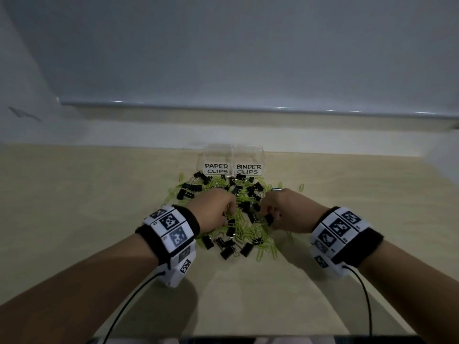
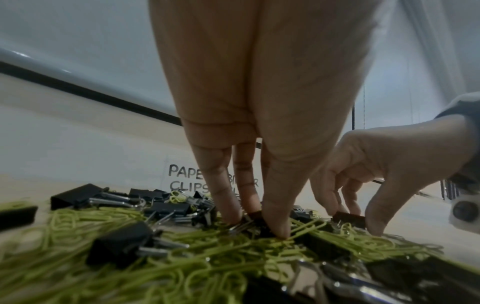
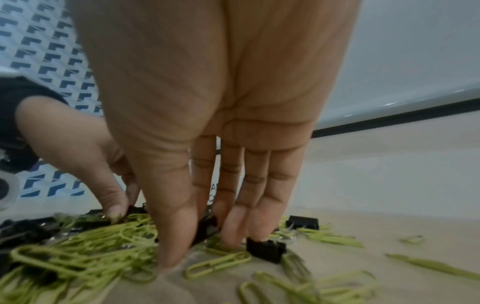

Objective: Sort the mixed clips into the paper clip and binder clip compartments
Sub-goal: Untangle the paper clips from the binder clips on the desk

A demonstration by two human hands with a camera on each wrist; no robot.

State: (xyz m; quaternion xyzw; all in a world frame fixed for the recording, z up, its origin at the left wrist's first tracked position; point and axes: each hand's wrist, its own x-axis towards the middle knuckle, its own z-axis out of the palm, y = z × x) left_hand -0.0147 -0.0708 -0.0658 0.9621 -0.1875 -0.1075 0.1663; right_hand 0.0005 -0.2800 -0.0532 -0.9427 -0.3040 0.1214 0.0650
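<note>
Both my hands are down in the mixed heap of black metal binder clips (image 1: 227, 252) and lime-green wire paper clips (image 1: 250, 232), which lies on the pale wooden bench (image 1: 74, 207) just in front of the two clear plastic compartments (image 1: 233, 157). My left hand (image 1: 214, 209) has its grip closed, thumb and fingertips (image 2: 276, 226) pinching a black binder clip (image 2: 255, 216) in the pile. My right hand (image 1: 285, 211) is clamped the same way on another black binder clip (image 3: 206, 228), thumb on one side, fingers on the other.

To do this well, I judge I should pinch each clip by its black body, not its wire handles, and lift straight up so that tangled green paper clips shake loose instead of riding along. Both then belong in the right-hand compartment.

The writing is plain: handwritten black capitals on white labels, "PAPER CLIPS" (image 1: 216, 168) on the left compartment and "BINDER CLIPS" (image 1: 248, 169) on the right. Both compartments look empty, so sorting has barely begun.
</note>
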